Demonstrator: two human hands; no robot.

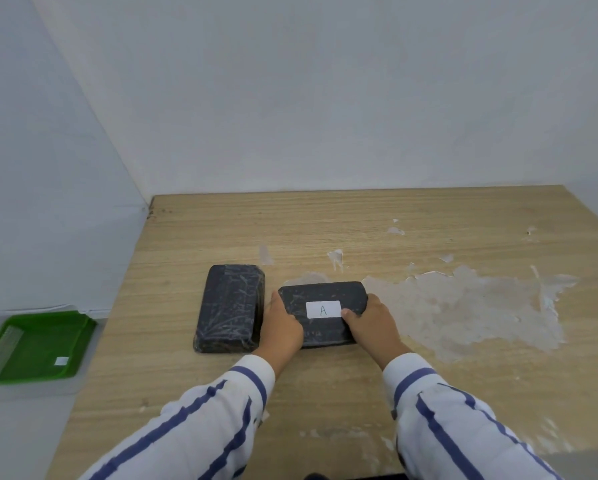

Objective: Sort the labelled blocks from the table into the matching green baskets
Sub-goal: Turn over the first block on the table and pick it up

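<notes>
A black block with a white label reading A (325, 296) lies on the wooden table (359, 216), near its middle. My left hand (282, 327) grips its left end and my right hand (372, 323) grips its right end, thumbs on top. A second black block (230, 306) lies lengthwise just to the left, with no label showing on its upper face. One green basket (79, 341) with a small white label inside sits low down at the far left, beside the table.
The tabletop has large patches of peeled veneer (470, 306) to the right of the blocks. White walls meet at the table's far left corner. A clear comb-like piece (3, 351) lies in the basket.
</notes>
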